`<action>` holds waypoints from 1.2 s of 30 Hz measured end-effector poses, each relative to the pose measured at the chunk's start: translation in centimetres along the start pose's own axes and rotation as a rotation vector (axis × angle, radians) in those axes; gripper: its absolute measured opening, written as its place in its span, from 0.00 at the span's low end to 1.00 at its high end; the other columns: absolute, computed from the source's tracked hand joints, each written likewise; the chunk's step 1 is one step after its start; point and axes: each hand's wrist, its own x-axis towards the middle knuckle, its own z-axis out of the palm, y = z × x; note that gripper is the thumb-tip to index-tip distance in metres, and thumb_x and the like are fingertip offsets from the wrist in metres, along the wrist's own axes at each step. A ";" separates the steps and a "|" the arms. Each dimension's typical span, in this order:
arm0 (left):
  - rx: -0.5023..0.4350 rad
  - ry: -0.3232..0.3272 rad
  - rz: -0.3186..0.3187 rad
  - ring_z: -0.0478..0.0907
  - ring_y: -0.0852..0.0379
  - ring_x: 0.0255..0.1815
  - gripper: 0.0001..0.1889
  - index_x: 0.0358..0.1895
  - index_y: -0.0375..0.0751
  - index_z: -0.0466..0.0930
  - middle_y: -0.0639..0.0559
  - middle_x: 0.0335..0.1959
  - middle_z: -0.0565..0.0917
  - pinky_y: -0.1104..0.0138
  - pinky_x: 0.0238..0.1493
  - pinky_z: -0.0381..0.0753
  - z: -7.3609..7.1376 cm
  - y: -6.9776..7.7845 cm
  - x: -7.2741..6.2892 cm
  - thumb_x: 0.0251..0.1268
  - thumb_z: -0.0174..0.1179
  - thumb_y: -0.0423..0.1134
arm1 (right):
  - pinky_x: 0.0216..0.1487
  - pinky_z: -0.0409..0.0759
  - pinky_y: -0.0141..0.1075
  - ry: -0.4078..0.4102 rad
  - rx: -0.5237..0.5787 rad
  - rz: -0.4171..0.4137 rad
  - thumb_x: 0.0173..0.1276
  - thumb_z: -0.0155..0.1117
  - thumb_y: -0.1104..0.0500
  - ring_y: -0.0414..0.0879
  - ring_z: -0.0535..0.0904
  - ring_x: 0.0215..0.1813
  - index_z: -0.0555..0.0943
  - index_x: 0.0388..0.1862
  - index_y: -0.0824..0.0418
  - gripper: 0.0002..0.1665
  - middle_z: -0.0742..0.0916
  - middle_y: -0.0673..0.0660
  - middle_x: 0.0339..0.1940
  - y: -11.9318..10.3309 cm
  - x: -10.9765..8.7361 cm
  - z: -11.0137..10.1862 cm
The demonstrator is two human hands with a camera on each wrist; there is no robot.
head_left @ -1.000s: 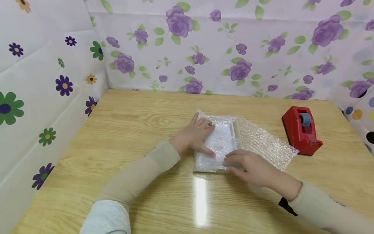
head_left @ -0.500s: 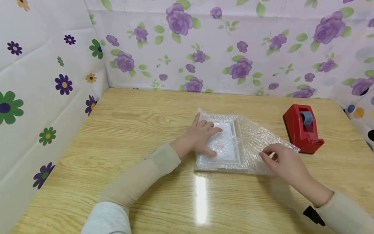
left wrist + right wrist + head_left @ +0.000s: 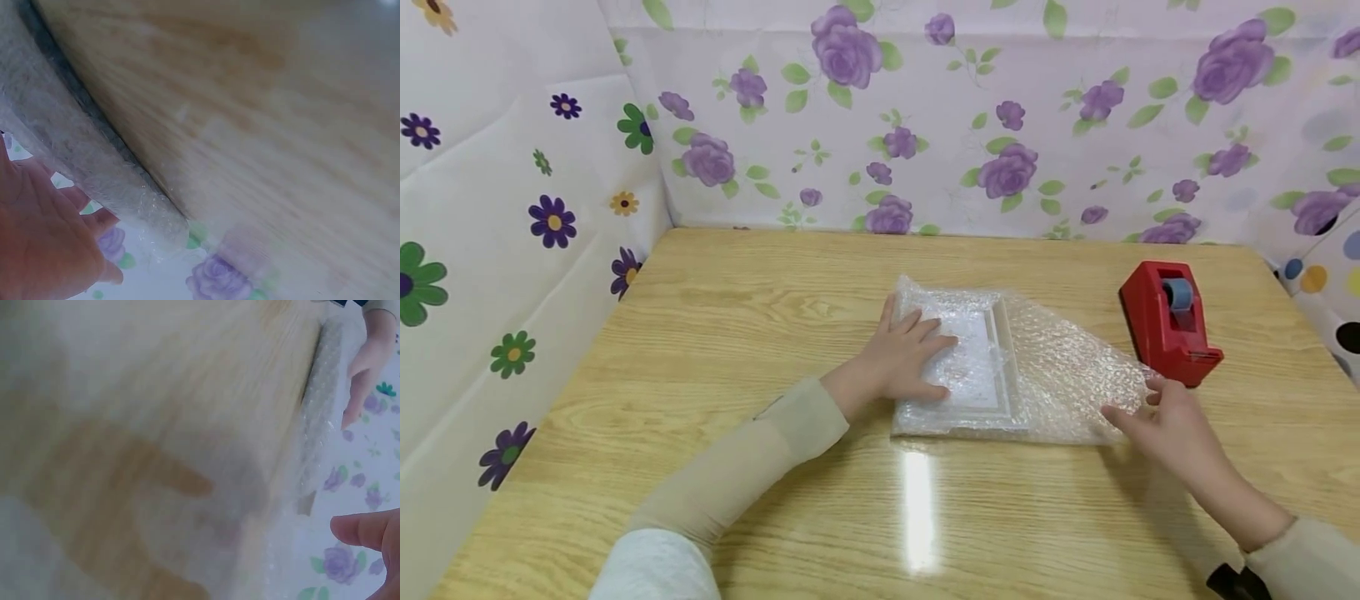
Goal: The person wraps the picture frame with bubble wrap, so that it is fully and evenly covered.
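A pale picture frame (image 3: 1006, 367) lies flat on the table, with clear bubble wrap (image 3: 1067, 371) over it and stretching out to the right. My left hand (image 3: 898, 358) rests on the frame's left part, fingers spread over the wrap. In the left wrist view the same hand (image 3: 53, 231) shows beside the wrapped edge (image 3: 106, 156). My right hand (image 3: 1183, 433) is at the wrap's right end, fingertips right at its corner and thumb held apart. The right wrist view shows the thumb (image 3: 362, 529) straight, near the wrap's edge (image 3: 319, 419).
A red tape dispenser (image 3: 1165, 321) with a blue roll stands at the right, just behind my right hand. The wooden table (image 3: 760, 300) ends at a flowered cloth (image 3: 947, 117) at the back and another cloth (image 3: 512, 275) on the left.
My right hand has moved right, from the frame's lower right corner to the wrap's far end. The wrap's right part now lies spread out. The left hand stays on the frame.
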 end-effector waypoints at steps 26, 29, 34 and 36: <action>0.031 0.026 0.069 0.50 0.47 0.76 0.40 0.75 0.54 0.51 0.53 0.75 0.56 0.50 0.77 0.36 0.3 -0.1 -0.4 0.64 0.46 0.66 | 0.42 0.82 0.28 -0.302 0.812 0.299 0.69 0.57 0.63 0.34 0.78 0.37 0.54 0.65 0.78 0.34 0.80 0.45 0.36 0.8 -1.4 1.9; -0.001 0.023 0.084 0.48 0.47 0.76 0.39 0.75 0.52 0.51 0.52 0.76 0.55 0.52 0.78 0.36 0.4 -0.2 -0.4 0.65 0.46 0.65 | 0.39 0.81 0.27 -0.280 0.784 0.281 0.68 0.55 0.65 0.33 0.77 0.36 0.50 0.68 0.78 0.37 0.80 0.43 0.34 0.7 -1.4 2.4; -0.049 0.017 0.092 0.44 0.46 0.77 0.40 0.76 0.48 0.48 0.50 0.76 0.54 0.54 0.78 0.35 0.5 -0.2 -0.4 0.66 0.47 0.63 | 0.39 0.79 0.26 -0.218 0.831 0.312 0.67 0.57 0.65 0.31 0.77 0.35 0.57 0.67 0.74 0.34 0.81 0.39 0.32 0.0 -1.6 3.1; -0.059 0.020 0.091 0.45 0.46 0.77 0.41 0.76 0.46 0.48 0.50 0.76 0.54 0.54 0.78 0.36 0.5 -0.2 -0.4 0.66 0.47 0.63 | 0.40 0.80 0.25 -0.178 0.906 0.316 0.67 0.57 0.66 0.31 0.78 0.35 0.63 0.63 0.69 0.27 0.81 0.38 0.31 -0.3 -1.8 3.4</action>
